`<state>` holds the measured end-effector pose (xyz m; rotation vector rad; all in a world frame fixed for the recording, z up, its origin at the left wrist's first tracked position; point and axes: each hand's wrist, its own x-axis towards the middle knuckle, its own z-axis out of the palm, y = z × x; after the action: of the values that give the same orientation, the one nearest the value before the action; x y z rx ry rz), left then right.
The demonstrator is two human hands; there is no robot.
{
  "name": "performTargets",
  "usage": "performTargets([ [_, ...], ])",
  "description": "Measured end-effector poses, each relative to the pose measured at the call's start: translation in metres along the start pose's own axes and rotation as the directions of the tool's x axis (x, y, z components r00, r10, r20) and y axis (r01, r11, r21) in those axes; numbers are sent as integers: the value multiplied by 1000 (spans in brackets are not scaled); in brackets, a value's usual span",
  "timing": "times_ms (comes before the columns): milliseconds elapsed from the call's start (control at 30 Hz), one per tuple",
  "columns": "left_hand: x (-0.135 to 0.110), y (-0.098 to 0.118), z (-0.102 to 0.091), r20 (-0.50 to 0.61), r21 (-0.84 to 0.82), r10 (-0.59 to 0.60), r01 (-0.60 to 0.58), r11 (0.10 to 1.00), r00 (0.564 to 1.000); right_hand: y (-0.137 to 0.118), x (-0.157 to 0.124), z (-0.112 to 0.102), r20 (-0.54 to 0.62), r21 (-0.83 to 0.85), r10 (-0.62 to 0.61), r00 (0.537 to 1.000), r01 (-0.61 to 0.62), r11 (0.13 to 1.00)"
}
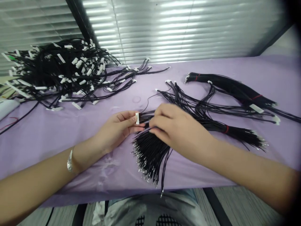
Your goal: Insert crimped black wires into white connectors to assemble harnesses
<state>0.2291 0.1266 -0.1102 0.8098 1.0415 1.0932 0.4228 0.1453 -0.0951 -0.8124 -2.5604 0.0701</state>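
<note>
Between the thumb and fingers of my left hand (pixel 123 124) a small white connector (pixel 137 118) is pinched, with several thin black wires running from it to the right. Close beside it, my right hand (pixel 175 125) has its fingers pressed together near a thin black wire; the exact hold is partly hidden. Below the right hand a fanned bundle of black wires (pixel 151 153) with silver terminal ends lies on the purple cloth. The bundle continues right to a red tie (pixel 226 129) and more silver tips.
A big heap of black cables (pixel 56 72) with white connectors fills the back left of the purple-covered table (pixel 113 175). Farther right lies another tied wire bundle (pixel 225 84), with loose connector-ended cables (pixel 188 102) in front. Window blinds (pixel 150 31) stand behind the table.
</note>
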Motion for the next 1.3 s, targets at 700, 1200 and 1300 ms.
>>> performTargets([
  [700,1,1,-5,58,-40,-52,54,998,997,-4,4,3,157,281,-17,987,-28,959],
  [1200,2,5,-4,71,-39,-91,94,995,993,1,3,-2,92,523,123,988,-153,838],
  [1300,2,4,-5,79,-42,-100,104,994,992,-1,2,-2,119,535,130,984,-174,827],
])
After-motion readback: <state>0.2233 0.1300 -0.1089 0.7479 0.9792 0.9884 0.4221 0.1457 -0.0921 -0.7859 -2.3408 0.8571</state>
